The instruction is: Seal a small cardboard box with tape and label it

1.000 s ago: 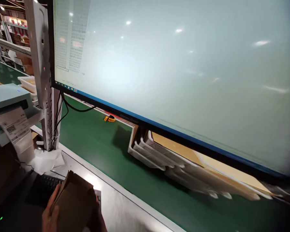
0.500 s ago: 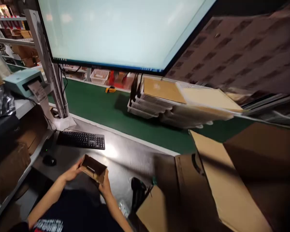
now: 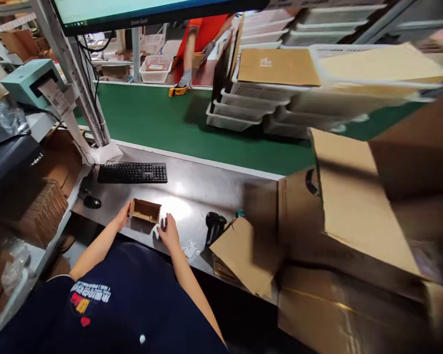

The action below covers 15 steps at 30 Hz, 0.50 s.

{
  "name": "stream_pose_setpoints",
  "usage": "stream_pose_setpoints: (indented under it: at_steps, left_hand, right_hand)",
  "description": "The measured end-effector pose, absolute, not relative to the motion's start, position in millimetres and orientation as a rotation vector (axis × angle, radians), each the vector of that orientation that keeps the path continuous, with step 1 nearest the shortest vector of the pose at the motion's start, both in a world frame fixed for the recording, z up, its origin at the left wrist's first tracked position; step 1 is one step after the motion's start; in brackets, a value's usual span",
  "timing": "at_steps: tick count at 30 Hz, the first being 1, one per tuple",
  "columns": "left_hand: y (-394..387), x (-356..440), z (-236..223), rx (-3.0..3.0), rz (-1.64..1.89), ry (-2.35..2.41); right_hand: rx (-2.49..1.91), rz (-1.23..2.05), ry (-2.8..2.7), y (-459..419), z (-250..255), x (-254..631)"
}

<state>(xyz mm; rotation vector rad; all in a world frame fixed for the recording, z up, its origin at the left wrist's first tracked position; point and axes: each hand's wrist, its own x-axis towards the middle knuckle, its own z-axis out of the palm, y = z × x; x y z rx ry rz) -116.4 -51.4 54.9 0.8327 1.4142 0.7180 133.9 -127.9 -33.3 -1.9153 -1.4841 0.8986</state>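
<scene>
A small open-topped cardboard box (image 3: 145, 216) is over the metal bench in front of me, its inner walls in sight and its contents not clear. My left hand (image 3: 123, 216) is closed on the box's left end; part of its grip is hidden. Just off the right end, my right hand (image 3: 169, 232) is open with fingers apart and nothing in them. Beyond the box lies a black keyboard (image 3: 133, 173), and a black mouse (image 3: 92, 202) sits to its left.
A black handheld scanner (image 3: 214, 227) and a clear plastic bag (image 3: 191, 250) are right of my hands. Large cartons (image 3: 358, 187) crowd the right side. Behind the green belt (image 3: 151, 115), stacked white baskets (image 3: 236, 120) stand near a co-worker's gloved hand (image 3: 185, 78). A label printer (image 3: 33, 82) is left.
My right hand has come off the box and opened, while my left stays at it. The view has tipped downward. A co-worker's gloved hand now reaches the yellow item across the belt.
</scene>
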Motion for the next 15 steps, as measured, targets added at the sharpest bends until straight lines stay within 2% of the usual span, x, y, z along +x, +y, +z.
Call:
stream_pose_setpoints:
  at_steps: [5, 8, 11, 15]
  left_hand:
    - [-46, -167, 47, 1.007, 0.694, 1.545]
    - [-49, -193, 42, 1.105, 0.638, 1.515]
    - [-53, -205, 42, 1.133, 0.593, 1.454]
    - [-44, -200, 45, 1.420, 0.530, 1.224]
  right_hand:
    - [-2.308, 0.807, -1.171, -197, -25, 183]
    - [-2.473, 0.811, -0.999, -208, -22, 201]
    - [-2.478, 0.800, -0.933, -192, -16, 204]
    - [-2.232, 0.642, -1.080, -148, 9, 180]
